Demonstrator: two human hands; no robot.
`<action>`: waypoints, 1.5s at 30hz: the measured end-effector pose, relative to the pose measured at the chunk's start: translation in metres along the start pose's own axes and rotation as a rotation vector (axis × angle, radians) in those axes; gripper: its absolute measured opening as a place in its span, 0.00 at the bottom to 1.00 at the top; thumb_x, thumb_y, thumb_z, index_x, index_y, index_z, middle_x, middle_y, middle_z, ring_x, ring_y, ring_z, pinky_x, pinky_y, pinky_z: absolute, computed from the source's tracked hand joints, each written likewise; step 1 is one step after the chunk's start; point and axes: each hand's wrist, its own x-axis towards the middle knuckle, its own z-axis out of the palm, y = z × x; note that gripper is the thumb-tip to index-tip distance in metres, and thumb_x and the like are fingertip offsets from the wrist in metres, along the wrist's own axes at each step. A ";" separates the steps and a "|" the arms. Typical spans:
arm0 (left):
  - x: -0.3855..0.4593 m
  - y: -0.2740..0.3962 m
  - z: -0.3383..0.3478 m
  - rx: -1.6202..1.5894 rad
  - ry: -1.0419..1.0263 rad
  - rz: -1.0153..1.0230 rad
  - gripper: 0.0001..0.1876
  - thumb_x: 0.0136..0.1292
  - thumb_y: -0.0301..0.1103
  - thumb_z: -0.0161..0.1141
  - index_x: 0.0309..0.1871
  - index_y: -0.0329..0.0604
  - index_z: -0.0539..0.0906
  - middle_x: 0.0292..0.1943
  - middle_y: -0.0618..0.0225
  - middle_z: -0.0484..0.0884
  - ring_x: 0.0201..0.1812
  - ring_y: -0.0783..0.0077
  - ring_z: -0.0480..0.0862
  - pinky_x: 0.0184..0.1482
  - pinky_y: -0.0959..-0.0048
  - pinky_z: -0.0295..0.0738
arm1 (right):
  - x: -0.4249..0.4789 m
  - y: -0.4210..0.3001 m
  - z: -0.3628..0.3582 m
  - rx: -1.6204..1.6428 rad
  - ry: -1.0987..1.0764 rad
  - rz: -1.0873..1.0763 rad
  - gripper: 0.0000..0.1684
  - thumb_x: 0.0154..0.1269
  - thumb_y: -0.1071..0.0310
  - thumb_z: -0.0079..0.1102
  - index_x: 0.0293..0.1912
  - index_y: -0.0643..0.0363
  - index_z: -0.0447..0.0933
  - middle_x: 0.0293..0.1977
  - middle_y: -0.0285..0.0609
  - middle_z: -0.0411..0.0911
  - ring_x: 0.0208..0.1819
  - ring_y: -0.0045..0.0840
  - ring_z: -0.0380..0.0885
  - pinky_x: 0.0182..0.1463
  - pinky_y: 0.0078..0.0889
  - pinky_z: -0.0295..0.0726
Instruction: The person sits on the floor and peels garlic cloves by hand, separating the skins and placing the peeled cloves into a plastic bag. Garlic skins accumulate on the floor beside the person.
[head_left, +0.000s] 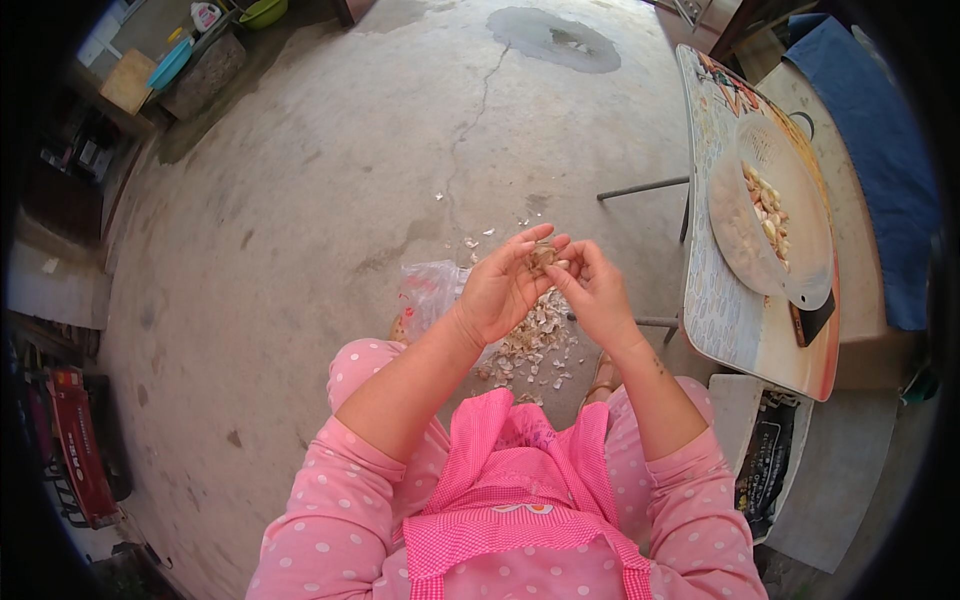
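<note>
My left hand (504, 283), palm up with fingers curled, cradles garlic cloves and papery skins (543, 257) over the floor. Against that garlic press the thumb and fingers of my right hand (596, 289); a pale clove shows at their tips. Below both hands lies a pile of garlic skins (534, 337) on the concrete, beside a clear plastic bag with red print (429, 292). At the right, a translucent plastic colander (806, 259) holds many garlic cloves (766, 214) and stands on a folding table (720, 322).
A smartphone (812, 321) lies by the colander at the table's edge. Metal table legs (643, 187) reach out near my right hand. A blue cloth (874, 165) covers part of the surface beyond. Far left are a red metal object (81, 450) and a blue basin (170, 64).
</note>
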 end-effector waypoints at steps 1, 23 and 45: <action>0.000 0.000 0.000 -0.007 -0.006 0.002 0.22 0.65 0.32 0.47 0.60 0.30 0.63 0.55 0.49 0.71 0.58 0.60 0.72 0.62 0.65 0.67 | 0.000 0.000 0.001 0.118 0.021 0.061 0.08 0.62 0.69 0.56 0.38 0.61 0.70 0.26 0.33 0.71 0.25 0.13 0.67 0.27 0.15 0.66; -0.004 -0.009 -0.003 0.941 -0.082 0.226 0.35 0.64 0.18 0.44 0.71 0.46 0.42 0.50 0.54 0.76 0.47 0.70 0.79 0.50 0.73 0.74 | 0.002 -0.015 -0.009 0.360 -0.051 0.270 0.09 0.61 0.71 0.58 0.41 0.63 0.74 0.30 0.28 0.70 0.33 0.10 0.68 0.36 0.15 0.70; -0.006 -0.003 0.005 0.622 0.042 0.197 0.24 0.62 0.20 0.42 0.63 0.39 0.59 0.60 0.54 0.68 0.62 0.62 0.68 0.64 0.68 0.61 | -0.001 -0.012 -0.006 0.306 -0.168 0.398 0.09 0.65 0.66 0.54 0.39 0.62 0.73 0.27 0.28 0.71 0.27 0.09 0.65 0.32 0.14 0.66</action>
